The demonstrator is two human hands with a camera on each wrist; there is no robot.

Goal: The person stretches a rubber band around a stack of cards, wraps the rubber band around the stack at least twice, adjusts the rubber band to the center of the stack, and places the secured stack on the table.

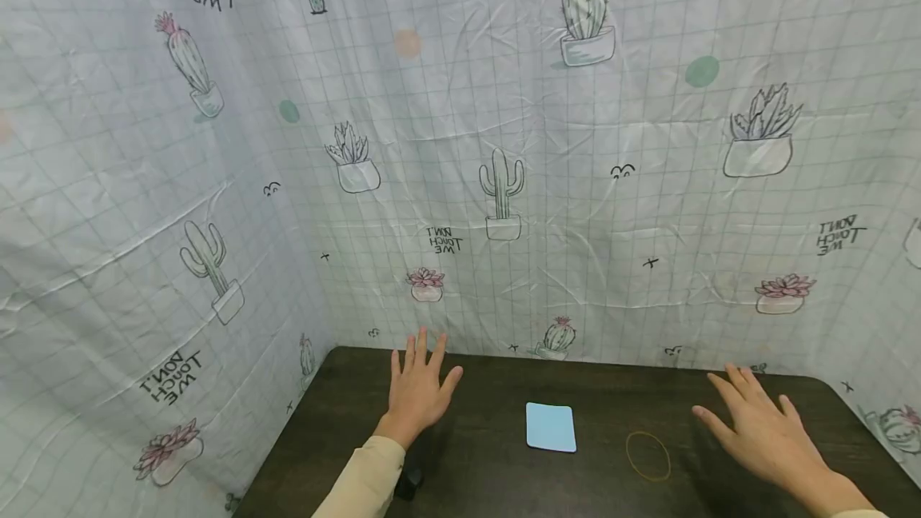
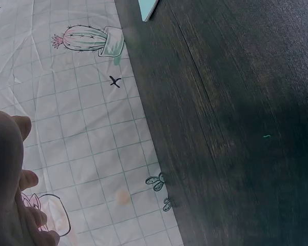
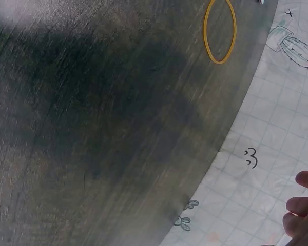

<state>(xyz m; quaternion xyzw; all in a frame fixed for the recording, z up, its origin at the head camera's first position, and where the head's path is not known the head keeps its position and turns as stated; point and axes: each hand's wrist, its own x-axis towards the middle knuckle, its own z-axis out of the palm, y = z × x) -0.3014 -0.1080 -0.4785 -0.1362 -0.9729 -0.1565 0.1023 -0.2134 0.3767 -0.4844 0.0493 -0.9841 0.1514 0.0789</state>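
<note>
A light blue square [image 1: 551,427], which looks like a small stack of cards or notes, lies on the dark table between the hands. To its right is a thin yellow rubber band [image 1: 648,456], lying as a loose oval; it also shows in the right wrist view [image 3: 205,31]. My left hand [image 1: 419,390] is held over the table left of the blue square, fingers spread, holding nothing. On the other side, right of the rubber band, my right hand [image 1: 770,430] hovers with fingers extended and holds nothing. Neither hand touches the square or the band.
The dark wooden table [image 1: 489,486] has rounded far corners. A white curtain [image 1: 446,102] printed with cacti and grid lines hangs behind it and along both sides. A black strap-like object [image 1: 408,483] shows beneath the left wrist.
</note>
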